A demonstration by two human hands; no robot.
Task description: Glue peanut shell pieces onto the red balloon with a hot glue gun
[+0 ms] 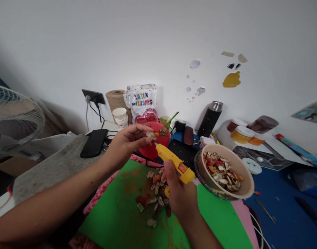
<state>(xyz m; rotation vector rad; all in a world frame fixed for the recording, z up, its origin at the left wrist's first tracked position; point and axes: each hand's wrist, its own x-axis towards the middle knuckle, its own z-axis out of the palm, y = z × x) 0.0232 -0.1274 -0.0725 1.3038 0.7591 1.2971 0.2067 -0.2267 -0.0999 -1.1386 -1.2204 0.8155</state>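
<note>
My left hand (134, 140) pinches a pale peanut shell half (151, 135) between thumb and fingers, in front of a red balloon (151, 150). Bits of orange, red and green stuck-on pieces show along the balloon's upper right. My right hand (178, 193) is wrapped round a yellow hot glue gun (174, 160), its nozzle pointing up and left, close to the shell. Beneath both hands lies a green sheet (117, 207) with orange smears. Loose peanut shells (157, 188), some painted red or orange, are scattered on it.
A beige bowl (248, 169) of painted and plain shells stands at the right. Behind are a black flask (209, 119), a balloon packet (141, 100), paper cups (120, 117) and twine (114, 98). A phone (93, 143) and a fan (15, 117) are at the left.
</note>
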